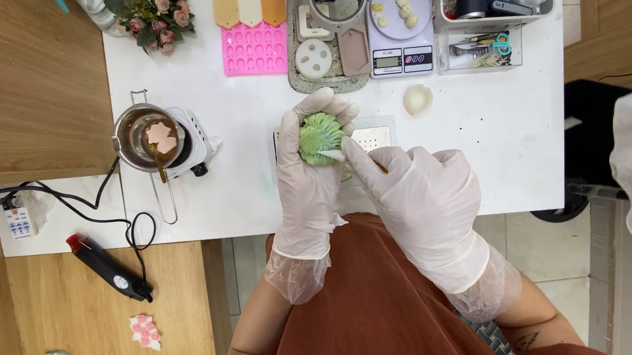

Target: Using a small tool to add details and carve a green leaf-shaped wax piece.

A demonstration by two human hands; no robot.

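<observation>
My left hand (pixel 309 173), in a white glove, cups a green ribbed flower-shaped piece (pixel 319 136) above the white table (pixel 477 135). My right hand (pixel 419 197), also gloved, pinches a thin tool with a white tip (pixel 331 155) and an orange-brown handle; the tip touches the lower edge of the green piece. Under both hands lies a small white board (pixel 374 136), mostly hidden.
A metal pot with a spoon (pixel 148 138) sits on a small white hot plate at left. At the back are a pink mould (pixel 254 48), a kitchen scale (pixel 401 31), a clear organiser (pixel 482 35), a white lump (pixel 417 98) and flowers (pixel 152 10). A black heat tool (pixel 109 267) lies on wood.
</observation>
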